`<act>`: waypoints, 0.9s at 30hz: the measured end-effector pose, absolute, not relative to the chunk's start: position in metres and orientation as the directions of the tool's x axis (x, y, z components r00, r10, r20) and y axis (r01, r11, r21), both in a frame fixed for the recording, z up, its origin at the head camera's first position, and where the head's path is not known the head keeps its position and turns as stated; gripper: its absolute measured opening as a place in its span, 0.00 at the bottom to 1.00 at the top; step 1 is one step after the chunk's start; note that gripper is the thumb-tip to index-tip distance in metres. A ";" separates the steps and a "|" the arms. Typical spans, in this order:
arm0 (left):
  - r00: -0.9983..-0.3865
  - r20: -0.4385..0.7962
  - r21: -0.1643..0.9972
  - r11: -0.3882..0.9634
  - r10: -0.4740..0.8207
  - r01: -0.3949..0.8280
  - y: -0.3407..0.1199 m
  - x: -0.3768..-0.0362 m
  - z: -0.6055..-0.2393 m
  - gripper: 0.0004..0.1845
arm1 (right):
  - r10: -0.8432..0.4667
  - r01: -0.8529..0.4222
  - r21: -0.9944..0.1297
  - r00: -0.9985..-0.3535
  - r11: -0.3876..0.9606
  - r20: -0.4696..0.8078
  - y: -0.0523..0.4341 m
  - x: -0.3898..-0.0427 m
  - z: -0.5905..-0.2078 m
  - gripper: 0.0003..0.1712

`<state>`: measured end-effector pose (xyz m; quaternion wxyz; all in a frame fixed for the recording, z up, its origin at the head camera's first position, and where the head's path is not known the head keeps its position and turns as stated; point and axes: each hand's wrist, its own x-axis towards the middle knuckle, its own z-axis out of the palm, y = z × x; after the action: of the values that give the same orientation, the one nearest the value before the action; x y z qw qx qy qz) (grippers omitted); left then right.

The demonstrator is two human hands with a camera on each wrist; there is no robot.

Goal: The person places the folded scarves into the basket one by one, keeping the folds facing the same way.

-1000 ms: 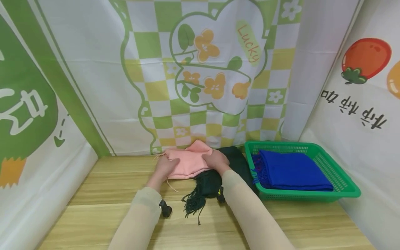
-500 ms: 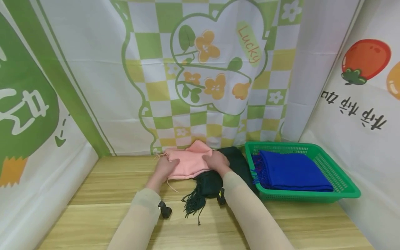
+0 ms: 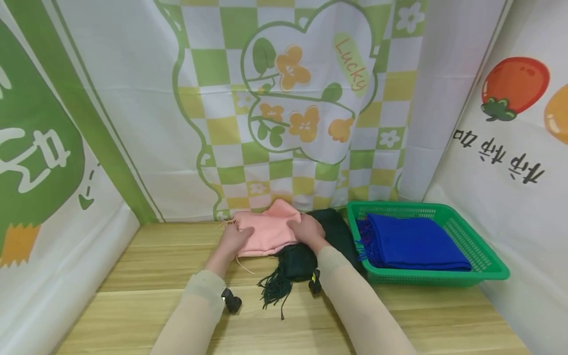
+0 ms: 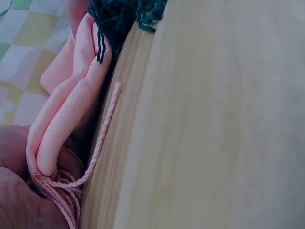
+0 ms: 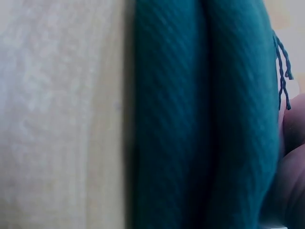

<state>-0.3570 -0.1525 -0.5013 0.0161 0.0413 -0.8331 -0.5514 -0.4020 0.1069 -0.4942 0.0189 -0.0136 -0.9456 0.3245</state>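
- The pink scarf [image 3: 266, 230] is lying on the wooden table [image 3: 146, 305], just left of the green basket [image 3: 483, 266] and against the back curtain.
- The scarf's left end is being gripped by the left hand [image 3: 233, 238], fingers curled round the fabric and its tassels [image 4: 62, 198].
- The scarf's right edge is being pressed by the right hand [image 3: 307, 230]; whether its fingers are curled or flat cannot be told.
- A dark green scarf [image 3: 296, 264] is lying partly under the pink one, between it and the basket, its fringe [image 3: 272, 291] trailing toward the person.
- A folded blue scarf [image 3: 412, 241] is resting inside the basket.
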 end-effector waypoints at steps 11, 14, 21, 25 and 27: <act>-0.999 -0.003 0.931 0.365 -0.038 -0.017 -0.157 -0.348 -0.497 0.41 | 0.002 -0.072 -0.734 -0.995 0.675 0.099 0.110 -0.389 -0.492 0.25; -1.000 0.007 0.931 0.364 -0.022 -0.001 -0.160 -0.345 -0.496 0.42 | -0.008 -0.091 -0.764 -0.994 0.639 0.112 0.111 -0.388 -0.492 0.25; -1.000 0.008 0.924 0.383 -0.006 0.005 -0.162 -0.341 -0.489 0.45 | -0.016 -0.118 -0.800 -0.991 0.588 0.135 0.113 -0.387 -0.493 0.24; -0.999 0.032 0.923 0.383 -0.004 0.028 -0.163 -0.337 -0.484 0.44 | -0.022 -0.135 -0.806 -0.988 0.577 0.150 0.114 -0.385 -0.492 0.24; -0.999 0.045 0.925 0.377 -0.003 0.041 -0.163 -0.335 -0.482 0.44 | -0.018 -0.138 -0.806 -0.988 0.575 0.156 0.113 -0.383 -0.490 0.24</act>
<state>-0.3351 -0.1635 -0.4821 0.0197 -0.0113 -0.8296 -0.5579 -0.3835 0.1132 -0.4904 0.0652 0.0442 -0.8851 0.4587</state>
